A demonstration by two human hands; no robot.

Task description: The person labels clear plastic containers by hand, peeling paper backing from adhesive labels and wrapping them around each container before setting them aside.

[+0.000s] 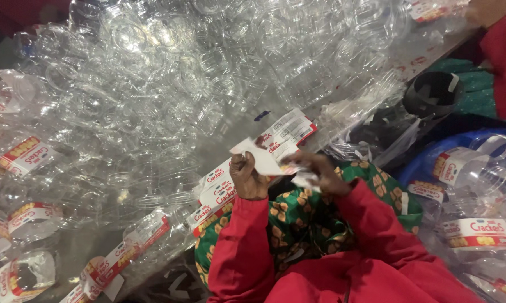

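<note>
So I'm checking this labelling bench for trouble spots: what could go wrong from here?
The white paper label is pinched between the left hand and right hand and already looks creased; it may tear or stick crooked. The heap of clear plastic jars crowds the table edge, so some could slide off. Loose red-and-white label strips overlap and could stick together.

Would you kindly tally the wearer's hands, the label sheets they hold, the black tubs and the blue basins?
Hands: 2, left hand and right hand
Held white label sheet: 1
Round black tub: 1
Large blue basin: 1
Total: 5
Heaped clear jars: too many to count.
</note>
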